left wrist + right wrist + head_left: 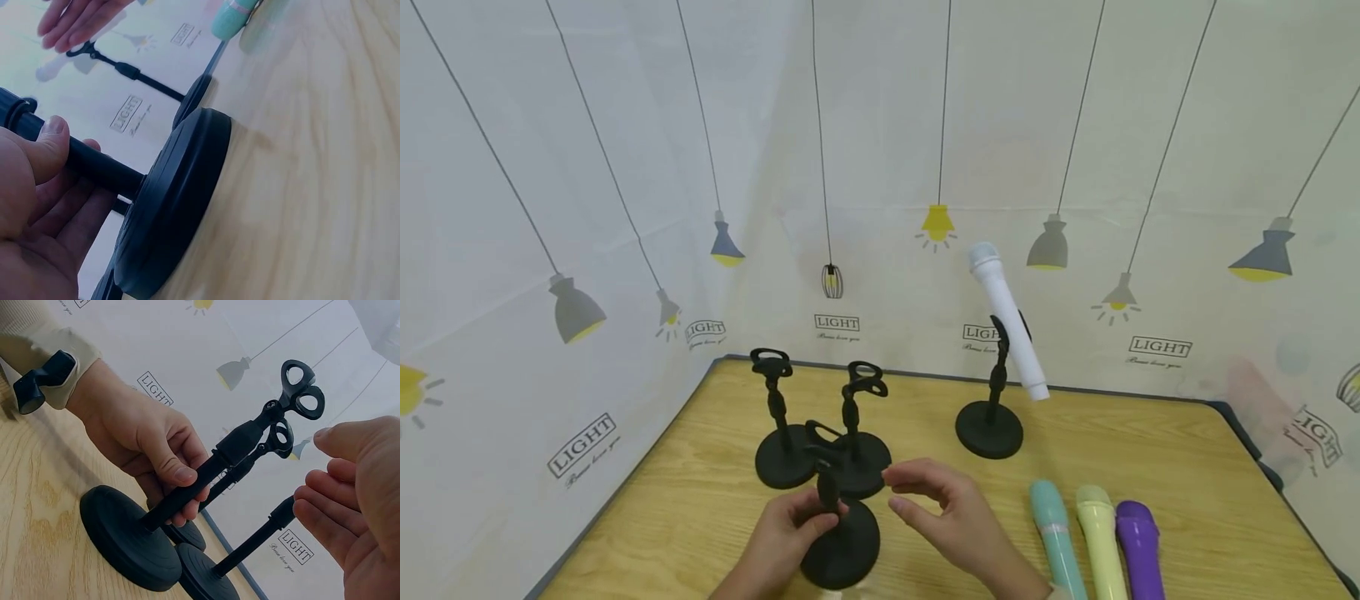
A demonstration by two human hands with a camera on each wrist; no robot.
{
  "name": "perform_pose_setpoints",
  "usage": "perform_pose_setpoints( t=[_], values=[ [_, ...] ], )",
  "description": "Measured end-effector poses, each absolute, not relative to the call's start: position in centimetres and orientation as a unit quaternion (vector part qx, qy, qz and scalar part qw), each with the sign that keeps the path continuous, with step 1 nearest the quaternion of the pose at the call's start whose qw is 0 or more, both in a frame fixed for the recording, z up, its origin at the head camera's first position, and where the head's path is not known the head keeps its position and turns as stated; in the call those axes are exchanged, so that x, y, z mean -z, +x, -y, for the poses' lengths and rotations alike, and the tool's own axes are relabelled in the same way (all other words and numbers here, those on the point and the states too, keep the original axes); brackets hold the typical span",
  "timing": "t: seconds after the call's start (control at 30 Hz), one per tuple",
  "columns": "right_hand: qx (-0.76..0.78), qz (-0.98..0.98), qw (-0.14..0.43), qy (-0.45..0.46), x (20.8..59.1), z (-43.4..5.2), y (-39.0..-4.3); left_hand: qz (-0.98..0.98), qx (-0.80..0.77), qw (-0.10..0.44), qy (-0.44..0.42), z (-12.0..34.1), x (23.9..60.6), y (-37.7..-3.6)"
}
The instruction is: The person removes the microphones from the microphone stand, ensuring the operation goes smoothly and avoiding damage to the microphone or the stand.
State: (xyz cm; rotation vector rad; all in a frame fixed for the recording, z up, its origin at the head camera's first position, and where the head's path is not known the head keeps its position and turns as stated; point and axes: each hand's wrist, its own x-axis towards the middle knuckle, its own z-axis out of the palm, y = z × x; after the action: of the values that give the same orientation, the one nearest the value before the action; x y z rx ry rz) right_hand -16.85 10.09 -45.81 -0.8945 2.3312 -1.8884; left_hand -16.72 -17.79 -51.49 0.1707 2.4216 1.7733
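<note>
Gripping the nearest black stand (838,525) by its post, our left hand (786,533) wraps fingers and thumb around the thin stem just above the round base, at about 6 o'clock on the wooden table (1187,467). Our right hand (943,512) hovers just beside it at 3 o'clock, fingers relaxed and slightly bent, holding nothing.

The stand sits upright on its base, its long axis running straight up from the table, and the clip at the top points toward 11 o'clock, away from us.

The likeliest trouble, we judge, is crowding. Two more empty stands (820,446) sit just behind at 12 o'clock, their bases touching or nearly so, and a careless slide or tilt could knock our base into them and topple one. A grip this low on the post could also let the top swing if we lift quickly.

Farther back at 1 o'clock, a fourth stand (990,417) carries a white microphone (1009,329) leaning up to the left. Three microphones, teal (1055,533), pale green (1101,537) and purple (1140,546), lie side by side at 4 o'clock.
</note>
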Motion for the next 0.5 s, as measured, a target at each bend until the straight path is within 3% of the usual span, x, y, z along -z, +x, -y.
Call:
perform_pose_setpoints(
  t=[0.5],
  values=[
    [0.597,-0.747,0.032,-0.291,45.7,-9.0,-16.7,-0.802,-0.596,-0.02,-0.039,21.9,51.6,-15.9]
  ],
)
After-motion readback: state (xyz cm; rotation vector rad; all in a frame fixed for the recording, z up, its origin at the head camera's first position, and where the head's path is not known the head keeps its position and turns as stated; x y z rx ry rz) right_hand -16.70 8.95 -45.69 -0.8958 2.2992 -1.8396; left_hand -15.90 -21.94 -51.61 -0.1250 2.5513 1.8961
